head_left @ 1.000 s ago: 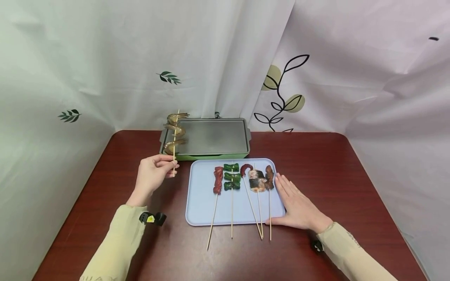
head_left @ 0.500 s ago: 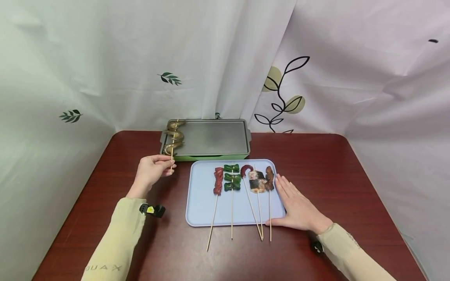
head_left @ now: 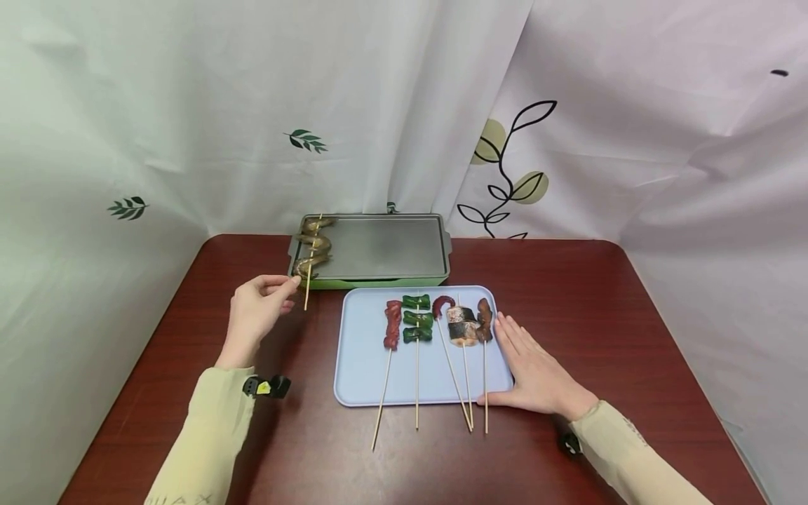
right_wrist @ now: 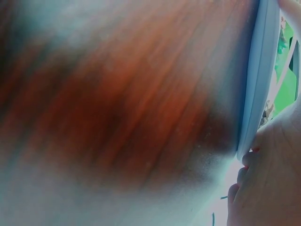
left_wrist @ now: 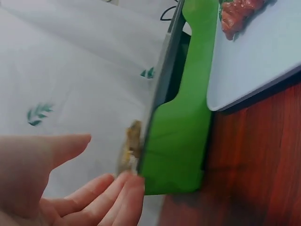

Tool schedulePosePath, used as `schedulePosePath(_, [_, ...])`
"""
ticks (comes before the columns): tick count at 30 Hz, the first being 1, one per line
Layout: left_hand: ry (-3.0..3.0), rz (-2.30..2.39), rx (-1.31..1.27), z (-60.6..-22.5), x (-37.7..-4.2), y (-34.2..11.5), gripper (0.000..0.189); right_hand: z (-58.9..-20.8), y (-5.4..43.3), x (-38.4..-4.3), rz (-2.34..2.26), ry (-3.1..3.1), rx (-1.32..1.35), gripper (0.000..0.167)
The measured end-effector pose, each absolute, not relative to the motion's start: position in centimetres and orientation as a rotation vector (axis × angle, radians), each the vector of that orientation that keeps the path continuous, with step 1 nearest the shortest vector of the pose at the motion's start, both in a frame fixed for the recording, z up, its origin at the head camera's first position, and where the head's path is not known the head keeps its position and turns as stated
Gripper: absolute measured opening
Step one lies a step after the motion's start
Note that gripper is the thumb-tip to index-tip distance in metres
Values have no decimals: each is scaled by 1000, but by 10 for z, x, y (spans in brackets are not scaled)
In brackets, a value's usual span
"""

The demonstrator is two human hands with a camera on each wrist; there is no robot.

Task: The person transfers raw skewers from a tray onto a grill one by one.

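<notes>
A skewer of shrimp (head_left: 313, 245) lies along the left side of the grey griddle plate (head_left: 385, 245), its bare stick jutting out over the front edge. Just left of that stick is my left hand (head_left: 255, 308), holding nothing. Thumb and fingers (left_wrist: 124, 200) stand apart in the left wrist view, fingertips beside the griddle's green base (left_wrist: 176, 146). My right hand (head_left: 539, 368) rests with straight fingers along the right edge of the light blue tray (head_left: 356, 375), thumb at its front right corner. The right wrist view shows fingers against the tray's rim (right_wrist: 258, 70).
On the tray lie a red meat skewer (head_left: 392, 325), a green vegetable skewer (head_left: 416, 318), a curled dark red tentacle skewer (head_left: 443, 306), a fish-chunk skewer (head_left: 463, 326) and a brown meat skewer (head_left: 484, 320). Their sticks overhang the front. A white curtain (head_left: 252, 105) stands behind the table.
My left hand lowers the shrimp skewer onto the griddle plate, then lets go of the stick and draws back left. The right hand stays on the tray's edge.
</notes>
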State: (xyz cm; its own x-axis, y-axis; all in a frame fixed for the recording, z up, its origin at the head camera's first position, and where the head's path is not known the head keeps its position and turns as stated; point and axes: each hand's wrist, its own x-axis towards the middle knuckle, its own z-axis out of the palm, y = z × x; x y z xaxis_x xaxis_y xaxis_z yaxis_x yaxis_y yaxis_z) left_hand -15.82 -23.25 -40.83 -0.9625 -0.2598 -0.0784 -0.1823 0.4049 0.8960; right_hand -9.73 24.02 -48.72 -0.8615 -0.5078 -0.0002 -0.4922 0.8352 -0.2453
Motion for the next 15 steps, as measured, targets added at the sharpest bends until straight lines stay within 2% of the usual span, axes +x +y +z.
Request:
schedulePosePath(5, [-2529, -1488, 343, -392, -143, -225, 53, -487, 241, -97, -370, 2949, -806, 135])
schedulePosePath(15, [-2516, -1612, 139, -373, -115, -202, 48, -489, 242, -99, -366, 2962, -838, 136])
